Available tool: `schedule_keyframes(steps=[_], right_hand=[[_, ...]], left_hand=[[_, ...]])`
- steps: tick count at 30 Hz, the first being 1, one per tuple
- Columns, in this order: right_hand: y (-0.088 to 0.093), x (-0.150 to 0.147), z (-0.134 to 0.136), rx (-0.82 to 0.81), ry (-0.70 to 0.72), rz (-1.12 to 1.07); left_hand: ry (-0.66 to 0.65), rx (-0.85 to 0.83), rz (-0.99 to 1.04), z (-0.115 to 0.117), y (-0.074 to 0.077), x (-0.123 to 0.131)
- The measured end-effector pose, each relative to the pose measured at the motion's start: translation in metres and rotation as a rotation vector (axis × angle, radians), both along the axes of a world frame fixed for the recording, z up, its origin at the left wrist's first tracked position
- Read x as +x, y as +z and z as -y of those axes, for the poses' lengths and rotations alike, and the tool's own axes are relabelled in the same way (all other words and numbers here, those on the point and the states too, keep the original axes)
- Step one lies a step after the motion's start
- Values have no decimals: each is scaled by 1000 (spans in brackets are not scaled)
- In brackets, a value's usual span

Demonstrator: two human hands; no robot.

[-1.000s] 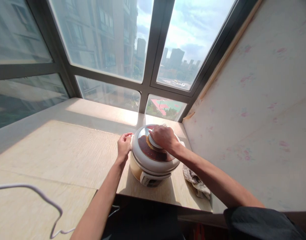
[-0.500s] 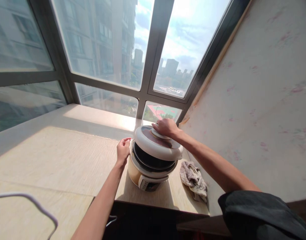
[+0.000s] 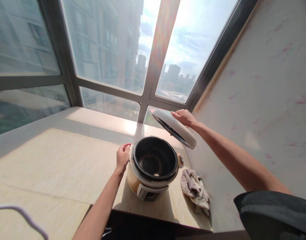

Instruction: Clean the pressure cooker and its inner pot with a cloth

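Note:
A cream and gold electric pressure cooker stands on the wooden ledge, its dark inner pot exposed from above. My right hand grips the lid by its top and holds it tilted, up and to the right of the cooker, apart from the rim. The grip itself is largely hidden behind the lid and fingers. At the cooker's left side, my left hand is closed on the side handle, which the fingers mostly cover.
A crumpled rag lies right of the cooker, near the papered wall. Window frames rise behind the ledge. A pale cable loops at lower left. The ledge's front edge drops off into a dark gap.
My right hand has lifted the lid off the cooker, up and to the right, tilting it and uncovering the pot. My left hand stays at the cooker's left side.

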State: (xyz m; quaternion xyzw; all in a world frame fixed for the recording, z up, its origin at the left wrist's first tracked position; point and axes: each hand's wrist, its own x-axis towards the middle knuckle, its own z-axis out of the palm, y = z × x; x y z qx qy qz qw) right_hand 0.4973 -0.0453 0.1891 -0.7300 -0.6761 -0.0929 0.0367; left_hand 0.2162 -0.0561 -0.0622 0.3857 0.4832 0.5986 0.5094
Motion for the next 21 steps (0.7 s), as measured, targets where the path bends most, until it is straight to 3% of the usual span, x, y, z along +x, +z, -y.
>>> schedule_keyframes(steps=[5, 9, 15, 21], right_hand=[[11, 27, -12, 81, -51, 81], [0, 43, -24, 63, -125, 124], [-54, 59, -48, -22, -179, 228], [-115, 76, -72, -113, -221, 169]], left_hand=[[0, 3, 36, 2, 0, 0], [19, -3, 50, 4, 0, 0], [44, -6, 30, 4, -1, 1], [34, -37, 12, 8, 0, -1]])
